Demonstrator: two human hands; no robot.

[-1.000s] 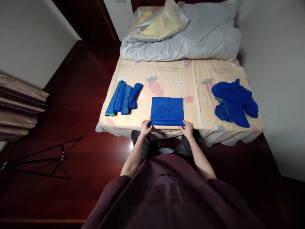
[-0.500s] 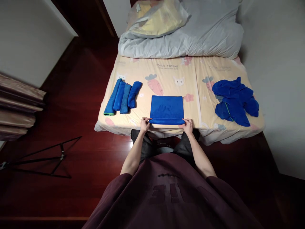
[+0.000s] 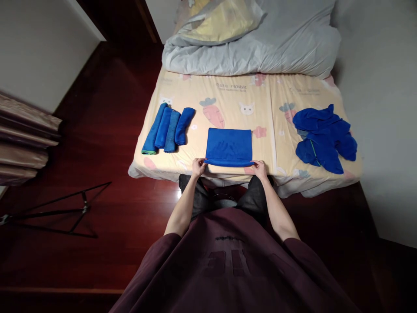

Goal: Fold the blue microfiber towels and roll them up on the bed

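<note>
A blue towel (image 3: 229,144) lies flat on the bed in front of me, its near edge turned over into a narrow roll. At the left end of that roll, my left hand (image 3: 198,167) pinches the cloth between thumb and fingers. My right hand (image 3: 259,168) pinches the right end the same way. Left of the towel, several rolled blue towels (image 3: 170,130) lie side by side, one with a green edge. To the right is a loose heap of blue towels (image 3: 325,137) with a green trim showing.
The bed (image 3: 182,93) has a yellow printed sheet. A grey quilt (image 3: 293,48) and a yellow pillow-like bundle (image 3: 224,21) lie at its far end. On the dark red floor at left are black tripod legs (image 3: 48,213), near a curtain (image 3: 26,139). A wall (image 3: 384,108) borders the right side.
The turned-over near edge has changed from a flat band to a narrower, rounder roll, slightly lifted at its ends. Both hands still hold its corners. The view has shifted slightly.
</note>
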